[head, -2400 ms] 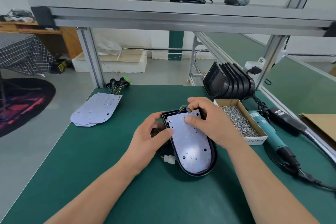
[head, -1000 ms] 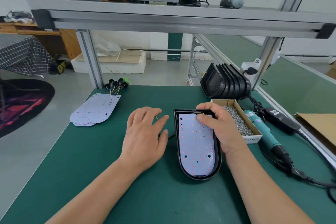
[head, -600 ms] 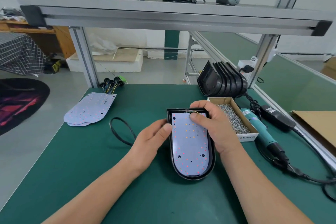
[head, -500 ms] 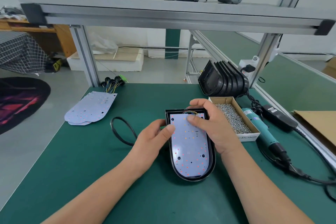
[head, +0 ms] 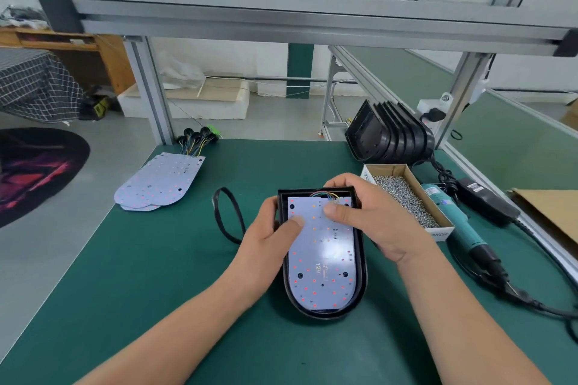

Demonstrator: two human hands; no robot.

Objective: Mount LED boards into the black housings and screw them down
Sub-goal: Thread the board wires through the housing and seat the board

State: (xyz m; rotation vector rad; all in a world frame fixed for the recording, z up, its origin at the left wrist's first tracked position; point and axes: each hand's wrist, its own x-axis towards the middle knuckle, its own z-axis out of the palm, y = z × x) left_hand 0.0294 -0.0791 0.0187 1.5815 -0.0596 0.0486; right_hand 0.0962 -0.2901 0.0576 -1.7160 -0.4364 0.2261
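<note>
LED board (head: 325, 262) between curled fingers (head: 337, 211)

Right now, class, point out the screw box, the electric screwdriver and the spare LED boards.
screw box (head: 387, 170), head view, far cardboard wall.
electric screwdriver (head: 463, 225), head view, teal body.
spare LED boards (head: 159, 181), head view, top board's middle.

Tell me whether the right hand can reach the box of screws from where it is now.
Probably yes. The right hand grips the far right corner of the black housing, and the open box of screws lies right beside it, nothing between. It would have to let go first.
</note>
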